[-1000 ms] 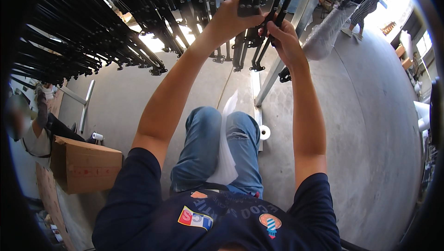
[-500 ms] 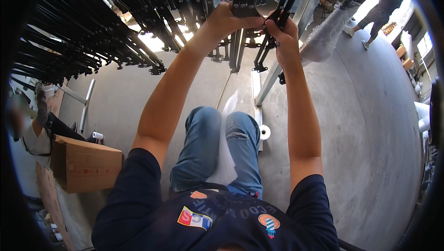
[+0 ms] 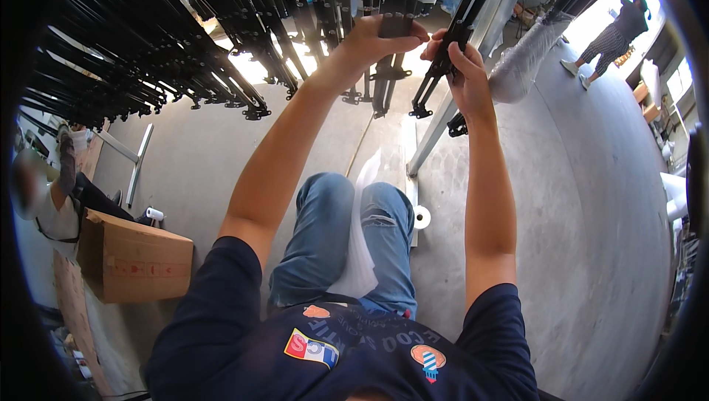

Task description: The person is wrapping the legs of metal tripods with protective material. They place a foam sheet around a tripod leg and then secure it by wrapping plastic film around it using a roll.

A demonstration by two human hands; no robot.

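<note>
Both arms reach up to a row of black metal folding frames hanging overhead. My left hand (image 3: 378,38) grips one black hanging frame (image 3: 391,69) near its upper part. My right hand (image 3: 461,61) is closed around a neighbouring black frame leg (image 3: 436,83), which slants down to the left and ends in a small foot. The two hands are close together, a hand's width apart. A white plastic sheet (image 3: 362,246) hangs down between my legs.
Many more black frames (image 3: 170,54) hang in rows at the left. A cardboard box (image 3: 133,257) sits on the concrete floor at lower left beside a seated person (image 3: 52,194). A white tape roll (image 3: 422,217) lies by my foot. Another person (image 3: 613,32) walks at upper right.
Both hands have risen higher along the hanging frames and moved closer together. The person at upper right has walked farther away.
</note>
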